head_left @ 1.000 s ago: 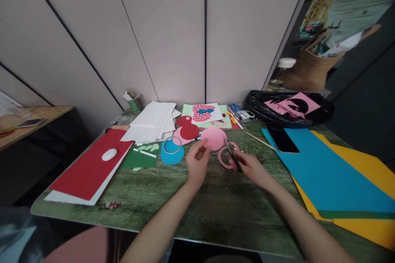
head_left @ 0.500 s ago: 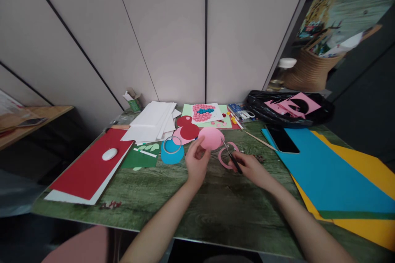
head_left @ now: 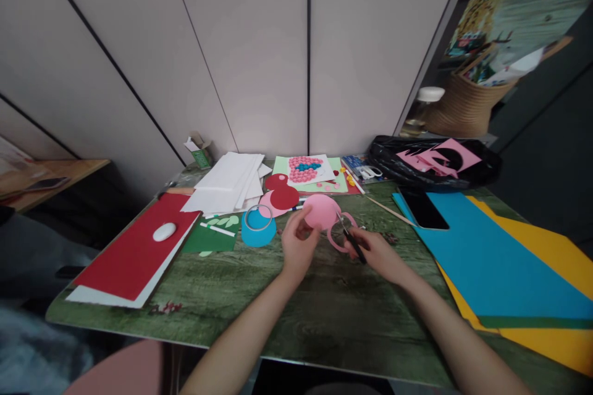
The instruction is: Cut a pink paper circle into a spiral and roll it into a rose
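My left hand pinches a pink paper disc and holds it just above the green table. My right hand grips black-handled scissors, their blades at the disc's right edge. A pink paper ring strip curls off beneath the scissors. Both hands are closed round what they hold.
A blue paper circle with a clear ring lies left of my hands, red circles behind it. White sheets, a red sheet with a white pebble, blue and yellow sheets, a phone and a black bag surround them.
The pink disc has turned and shifted slightly in my left hand. The scissors have moved a little along its edge, and the trimmed ring sits closer under the blades.
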Demonstrator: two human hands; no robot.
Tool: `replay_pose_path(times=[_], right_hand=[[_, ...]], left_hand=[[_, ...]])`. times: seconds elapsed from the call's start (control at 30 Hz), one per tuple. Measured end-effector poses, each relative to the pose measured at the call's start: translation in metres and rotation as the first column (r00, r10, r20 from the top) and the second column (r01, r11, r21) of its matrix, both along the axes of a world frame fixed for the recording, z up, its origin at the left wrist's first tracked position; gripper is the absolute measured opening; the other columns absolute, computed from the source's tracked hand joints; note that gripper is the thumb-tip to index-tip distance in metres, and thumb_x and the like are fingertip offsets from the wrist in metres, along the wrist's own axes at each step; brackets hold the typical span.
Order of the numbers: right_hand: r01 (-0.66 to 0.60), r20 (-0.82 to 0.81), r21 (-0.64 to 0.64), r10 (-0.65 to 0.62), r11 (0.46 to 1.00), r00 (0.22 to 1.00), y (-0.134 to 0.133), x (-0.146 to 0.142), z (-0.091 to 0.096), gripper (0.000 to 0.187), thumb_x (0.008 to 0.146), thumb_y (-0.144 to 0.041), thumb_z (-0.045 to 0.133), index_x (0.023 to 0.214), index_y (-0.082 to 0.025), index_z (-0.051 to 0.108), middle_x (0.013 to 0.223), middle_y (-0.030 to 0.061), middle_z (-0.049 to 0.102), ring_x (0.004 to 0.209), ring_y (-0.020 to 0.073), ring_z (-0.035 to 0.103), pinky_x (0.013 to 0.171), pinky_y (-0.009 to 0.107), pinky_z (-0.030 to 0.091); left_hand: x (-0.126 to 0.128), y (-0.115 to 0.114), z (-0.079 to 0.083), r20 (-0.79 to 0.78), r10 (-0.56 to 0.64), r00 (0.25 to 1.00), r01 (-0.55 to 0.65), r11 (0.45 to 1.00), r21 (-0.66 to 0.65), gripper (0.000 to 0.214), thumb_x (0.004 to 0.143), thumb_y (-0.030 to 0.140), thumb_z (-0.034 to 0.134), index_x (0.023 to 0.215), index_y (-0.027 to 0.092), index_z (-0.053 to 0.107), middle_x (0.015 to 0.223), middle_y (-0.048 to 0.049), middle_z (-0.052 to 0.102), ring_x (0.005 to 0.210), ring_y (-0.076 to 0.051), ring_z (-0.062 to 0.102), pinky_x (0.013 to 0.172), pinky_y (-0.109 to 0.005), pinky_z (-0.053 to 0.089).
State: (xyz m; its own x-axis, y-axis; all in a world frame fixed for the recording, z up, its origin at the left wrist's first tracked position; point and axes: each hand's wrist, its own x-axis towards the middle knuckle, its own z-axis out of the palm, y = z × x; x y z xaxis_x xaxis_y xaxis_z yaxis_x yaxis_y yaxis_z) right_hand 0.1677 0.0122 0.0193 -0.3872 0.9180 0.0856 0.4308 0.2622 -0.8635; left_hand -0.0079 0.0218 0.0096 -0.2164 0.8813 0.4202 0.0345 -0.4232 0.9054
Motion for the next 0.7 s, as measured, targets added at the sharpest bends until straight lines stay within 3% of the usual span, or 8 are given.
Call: replay_pose_path(times=[0.37, 0.7], right_hand=[[0.021, 0.019, 0.015, -0.022, 1.000, 1.000, 0.0030, 0.0017, -0.0031, 0.023, 0.081, -0.038, 0.047, 0.074, -0.017, 0.053, 0.062, -0.0018, 0.050, 0.057, 0.0120, 0.045, 0.054, 0.022, 0.034], [0.020, 0.092, 0.060, -0.025, 0.998, 0.995, 0.0031, 0.0041, -0.0021, 0.022, 0.082, -0.035, 0.045, 0.071, -0.017, 0.051, 0.062, -0.0013, 0.052, 0.057, 0.0131, 0.047, 0.053, 0.022, 0.033]], left_hand=[[-0.0010, 0.0008, -0.0002, 0.023, -0.066, 0.998, 0.066, 0.998, -0.012, 0.039, 0.068, 0.014, 0.061, 0.107, 0.017, 0.058, 0.110, -0.0104, 0.054, 0.092, -0.017, 0.057, 0.072, -0.025, 0.049], [-0.0028, 0.0006, 0.0002, -0.052, -0.001, 0.999, 0.003, 1.000, 0.026, 0.026, 0.070, 0.015, 0.061, 0.096, 0.018, 0.064, 0.101, -0.0084, 0.058, 0.092, -0.016, 0.056, 0.073, -0.025, 0.047]])
